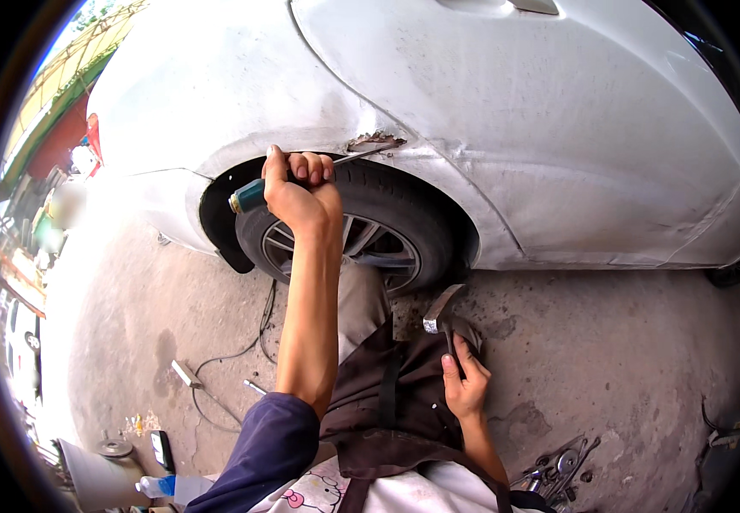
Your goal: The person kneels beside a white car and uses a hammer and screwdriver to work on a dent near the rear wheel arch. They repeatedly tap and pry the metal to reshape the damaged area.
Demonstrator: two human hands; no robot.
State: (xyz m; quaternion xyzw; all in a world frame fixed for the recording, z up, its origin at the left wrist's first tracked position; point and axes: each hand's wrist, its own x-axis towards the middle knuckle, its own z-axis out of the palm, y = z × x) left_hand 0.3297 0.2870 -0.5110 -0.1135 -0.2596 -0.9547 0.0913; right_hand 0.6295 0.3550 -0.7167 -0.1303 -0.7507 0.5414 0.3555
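My left hand (pixel 306 192) is closed round a screwdriver (pixel 253 195) with a dark green handle, raised in front of the rear wheel arch. Its thin metal shaft runs up to the right, and the tip lies at a rusty, torn hole (pixel 374 139) in the white car body (pixel 541 128) above the tire (pixel 400 192). Whether the tip is inside the hole or only against its edge, I cannot tell. Lower down, by my right knee, my right hand (pixel 466 380) grips a hammer (pixel 445 308) near its head, which points upward.
A dark cable (pixel 266 329) and a small pale block (pixel 185 374) lie on the concrete at left. Near the lower left stand a bucket (pixel 96 474), a phone (pixel 162 451) and a plastic bottle (pixel 155 486). Several metal tools (pixel 558 468) are heaped at lower right.
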